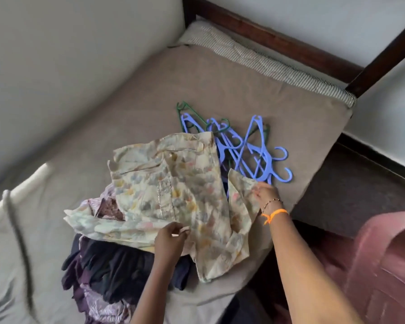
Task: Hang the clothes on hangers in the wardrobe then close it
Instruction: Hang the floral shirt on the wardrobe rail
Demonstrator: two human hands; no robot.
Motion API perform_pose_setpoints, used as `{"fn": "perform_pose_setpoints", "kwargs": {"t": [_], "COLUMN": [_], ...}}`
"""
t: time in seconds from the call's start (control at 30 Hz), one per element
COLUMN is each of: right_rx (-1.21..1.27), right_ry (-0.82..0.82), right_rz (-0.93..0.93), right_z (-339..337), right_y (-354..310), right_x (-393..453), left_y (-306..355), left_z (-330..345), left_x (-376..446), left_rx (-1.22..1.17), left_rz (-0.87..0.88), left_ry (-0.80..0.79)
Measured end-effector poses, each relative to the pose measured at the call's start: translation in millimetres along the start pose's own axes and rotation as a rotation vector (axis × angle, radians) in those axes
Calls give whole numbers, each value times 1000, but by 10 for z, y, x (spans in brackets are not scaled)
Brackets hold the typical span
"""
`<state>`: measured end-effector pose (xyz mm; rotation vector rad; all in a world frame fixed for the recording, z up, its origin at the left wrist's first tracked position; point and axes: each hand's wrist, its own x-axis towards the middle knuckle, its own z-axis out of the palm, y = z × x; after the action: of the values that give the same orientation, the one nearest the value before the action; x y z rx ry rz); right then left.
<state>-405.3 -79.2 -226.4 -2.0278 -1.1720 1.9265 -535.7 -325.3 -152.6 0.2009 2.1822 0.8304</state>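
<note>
A cream floral garment (173,185) lies spread on the bed, on top of a pile of dark and purple clothes (108,272). My left hand (171,239) pinches the garment's near edge. At its right edge, my right hand (265,195), with an orange band and a bead bracelet at the wrist, grips a fold of the same cloth. Just beyond lies a heap of several blue hangers (248,150) mixed with green hangers (187,113), partly covered by the garment. No wardrobe is in view.
The bed has a brown sheet (220,85) with a striped pillow (267,64) at its head and a dark wooden frame (278,40). A white wall runs along the left. Pink cloth (384,265) shows at the lower right, beside dark floor (351,199).
</note>
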Motion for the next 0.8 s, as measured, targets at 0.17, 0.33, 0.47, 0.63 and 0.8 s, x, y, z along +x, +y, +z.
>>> {"fn": "perform_pose_setpoints", "kwargs": {"t": [0.17, 0.33, 0.47, 0.63, 0.8], "right_rx": [198, 186, 140, 167, 316], "right_ry": [113, 148, 162, 341, 245], "right_rz": [120, 217, 51, -333, -620], "right_z": [41, 127, 100, 66, 152], "right_y": [-182, -258, -237, -339, -792], "right_x": [545, 880, 998, 763, -85], "left_y": [-48, -18, 77, 171, 293], "left_z": [214, 286, 290, 168, -87], "left_x": [195, 311, 313, 269, 99], "left_rx": [-22, -37, -38, -126, -213], "left_rz": [-26, -58, -44, -74, -29], "left_ry": [-25, -26, -7, 26, 48]}}
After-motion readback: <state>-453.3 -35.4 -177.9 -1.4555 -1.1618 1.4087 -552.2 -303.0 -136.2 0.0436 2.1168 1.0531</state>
